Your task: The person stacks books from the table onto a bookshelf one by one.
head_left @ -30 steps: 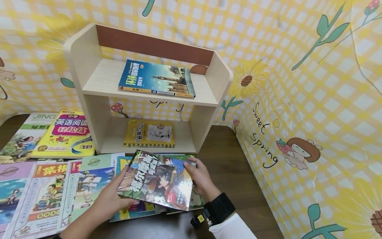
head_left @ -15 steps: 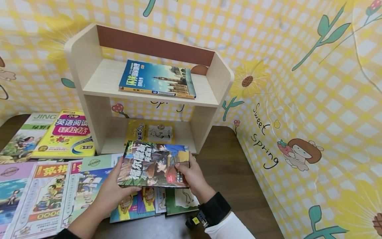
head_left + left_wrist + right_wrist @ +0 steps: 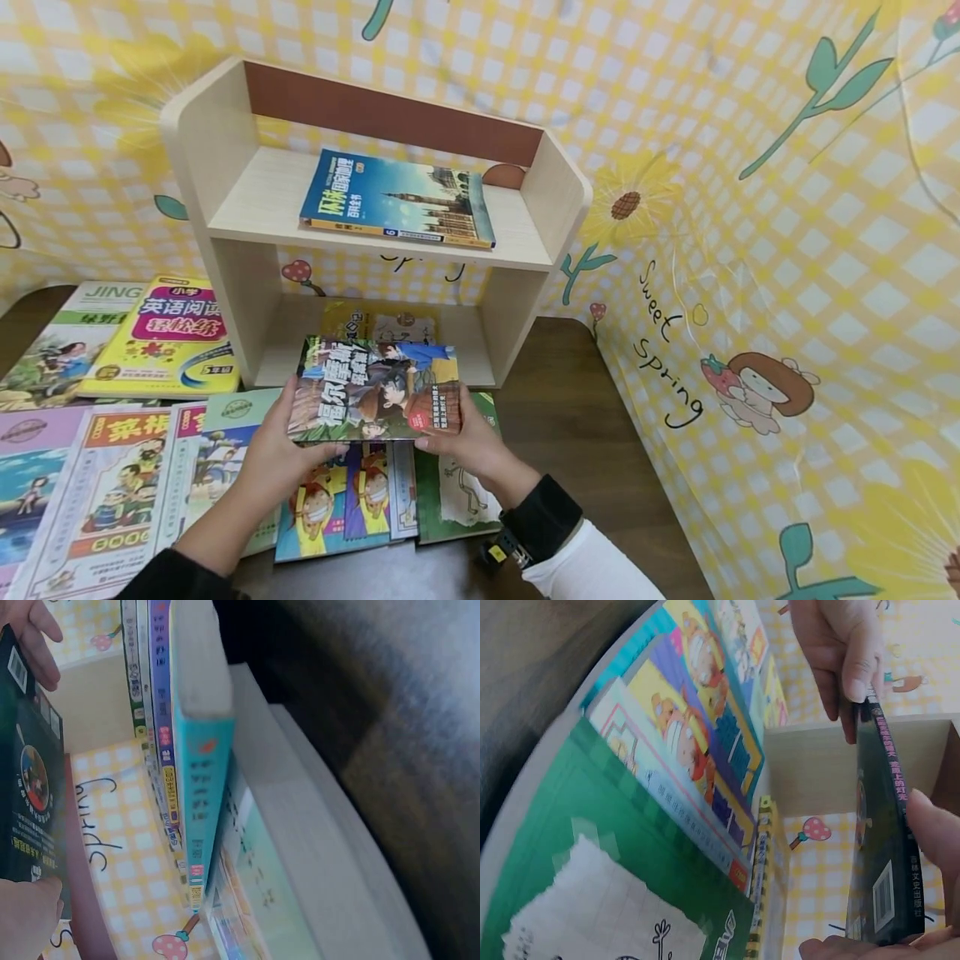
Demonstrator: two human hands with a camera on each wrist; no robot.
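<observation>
Both hands hold a comic-covered book [image 3: 378, 392] in front of the lower shelf, its front facing up. My left hand [image 3: 273, 454] grips its left edge, thumb along the near side. On the right end, my right hand [image 3: 476, 446] grips the corner. The dark back cover [image 3: 34, 780] shows in the left wrist view, and its spine [image 3: 896, 802] in the right wrist view. Partly hidden behind it, a yellow book [image 3: 345, 317] lies on the lower shelf. Beneath the held book are a green book [image 3: 457, 500] and blue-and-yellow books [image 3: 322, 517] on the table.
A pale wooden bookshelf [image 3: 517, 317] stands at the back of the dark table [image 3: 592, 467]. On its upper shelf lies a blue book [image 3: 397, 196]. Several more books, including a yellow-and-pink one [image 3: 168, 337], spread over the left side. A checked cloth [image 3: 720, 275] hangs behind.
The held book has moved away from me toward the lower shelf and turned straighter, uncovering more of the books beneath. My right hand has shifted to its near right corner.
</observation>
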